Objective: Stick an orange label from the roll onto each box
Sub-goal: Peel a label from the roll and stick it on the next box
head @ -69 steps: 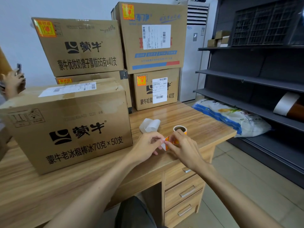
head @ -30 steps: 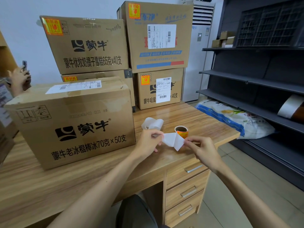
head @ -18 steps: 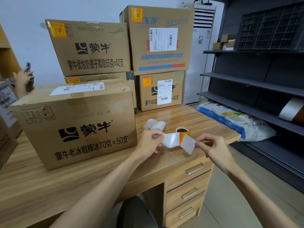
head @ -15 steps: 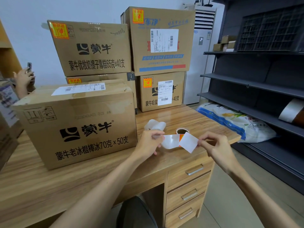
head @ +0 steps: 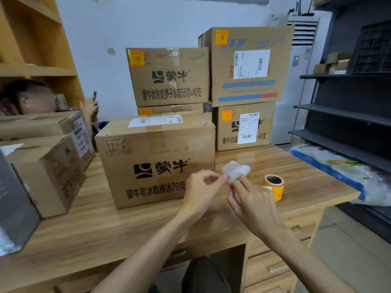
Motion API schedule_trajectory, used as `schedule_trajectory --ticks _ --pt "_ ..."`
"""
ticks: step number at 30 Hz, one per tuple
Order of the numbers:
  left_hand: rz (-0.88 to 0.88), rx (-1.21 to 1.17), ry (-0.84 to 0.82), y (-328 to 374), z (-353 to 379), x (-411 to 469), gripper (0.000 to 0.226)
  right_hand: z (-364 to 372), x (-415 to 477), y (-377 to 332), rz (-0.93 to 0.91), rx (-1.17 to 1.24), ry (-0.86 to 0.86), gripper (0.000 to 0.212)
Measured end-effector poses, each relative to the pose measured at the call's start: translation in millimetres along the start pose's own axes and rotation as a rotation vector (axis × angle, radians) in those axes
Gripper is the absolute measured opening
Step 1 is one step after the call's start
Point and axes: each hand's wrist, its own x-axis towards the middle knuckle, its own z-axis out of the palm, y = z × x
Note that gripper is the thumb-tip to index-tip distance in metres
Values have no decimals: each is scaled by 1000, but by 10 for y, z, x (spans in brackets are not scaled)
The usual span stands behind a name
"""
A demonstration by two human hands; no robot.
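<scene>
Right in front of us, our left hand (head: 201, 193) is curled, its thumb and forefinger pinched together on a scrap of white backing paper (head: 236, 170) that bunches up at the hand's one o'clock. Our right hand (head: 252, 200) reaches in from five o'clock with its fingers long and nearly straight. Their tips meet the same paper just beside the left thumb, and we cannot tell whether they nip it or only touch it, since the backs of the fingers hide the contact. Both hands hang above the wooden desk (head: 105, 229), close together at the fingertips. The roll (head: 273, 182) of labels stands on end on the desk at three o'clock of our right hand, just beside it and apart from both hands. A short tail lies down its near side, where one orange label (head: 277, 194) shows. The front box (head: 156, 163) sits on the desk at nine o'clock of our left hand, near the knuckles; its facing side shows black print, and a white shipping slip (head: 155, 120) lies on its top. At twelve o'clock behind it, the stacked boxes (head: 169, 81) each carry an orange sticker near the upper left corner of the front.
</scene>
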Motion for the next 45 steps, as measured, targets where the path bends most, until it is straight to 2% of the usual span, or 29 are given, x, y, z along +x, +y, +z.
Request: schedule_trajectory --ticks 2,4,8,10,14,18,21,24,29,32,36,38,41,45 --pt "-5 16 70 -44 -140 -26 9 71 55 -176 -46 -35 43 15" --pt "-23 0 114 -86 -274 -42 13 117 94 -317 -76 -31 52 15" --pt "-45 8 128 -111 -562 -102 19 128 160 -467 -86 128 -4 16" --pt "-46 20 106 -103 -735 -137 13 112 211 -499 4 280 -29 21" --pt "-11 34 57 -102 -1116 -197 9 207 385 -557 358 636 -99 15" --pt "24 77 97 -105 -1469 -228 7 336 609 -734 509 964 -198 6" --pt "49 76 140 -106 -1717 -232 12 386 793 -931 472 1054 -224 3" --pt "90 93 193 -73 -1941 -229 18 437 991 -1150 442 1127 -226 14" --pt "128 179 273 -12 -2268 -222 6 476 1246 -1399 448 1215 -266 9" --pt "118 239 351 6 -2373 -163 6 483 1372 -1521 409 1150 -259 7" --pt "84 293 440 65 -2389 -77 5 546 1495 -1626 188 695 -31 9" --pt "77 306 488 74 -2350 -53 8 573 1542 -1636 87 562 34 9" --pt "65 310 544 48 -2315 -24 8 641 1592 -1634 14 541 4 11" --pt "37 216 496 5 -2311 -5 3 722 1612 -1614 25 583 -88 11"
